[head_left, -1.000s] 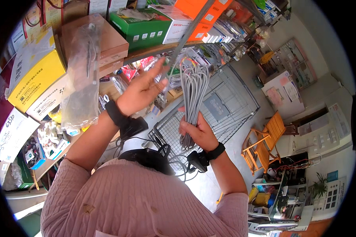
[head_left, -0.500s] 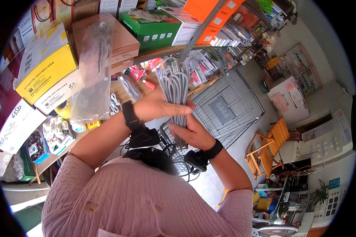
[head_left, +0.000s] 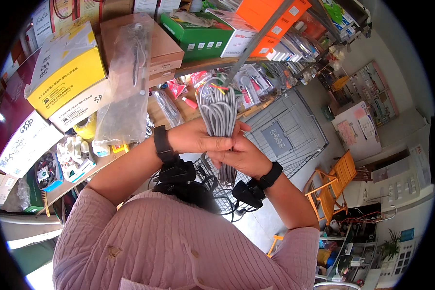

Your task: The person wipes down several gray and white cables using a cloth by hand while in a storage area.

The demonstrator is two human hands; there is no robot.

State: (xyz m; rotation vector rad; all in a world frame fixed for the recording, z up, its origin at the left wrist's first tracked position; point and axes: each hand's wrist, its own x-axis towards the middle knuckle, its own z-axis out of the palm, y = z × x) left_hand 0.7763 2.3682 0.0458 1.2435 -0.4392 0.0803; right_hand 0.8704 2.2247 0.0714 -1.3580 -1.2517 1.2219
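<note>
A folded bundle of grey cable [head_left: 217,112] stands upright before my chest, its loops spread at the top with thin red, yellow and green wire ends showing. My left hand [head_left: 193,137] is wrapped round its middle, thumb across the front. Lower on the same bundle, my right hand [head_left: 244,157] is closed, its thumb touching the left one and its fingertips behind the cable. The bundle's lower end hangs below both hands. Black straps with small black devices [head_left: 249,193] sit on both wrists.
To the left is a wooden bench [head_left: 101,169] with a yellow box [head_left: 72,77], a clear plastic bag [head_left: 123,96] and a bagged cable [head_left: 167,107]. Above stands a green box [head_left: 195,36] on a shelf. A wire shopping cart [head_left: 285,130] is beyond my right hand, and a wooden chair [head_left: 328,191] stands farther right.
My right hand has shifted up the bundle against my left hand. The bundle's top has tilted slightly and coloured wire ends now show more clearly. The whole view has shifted a little.
</note>
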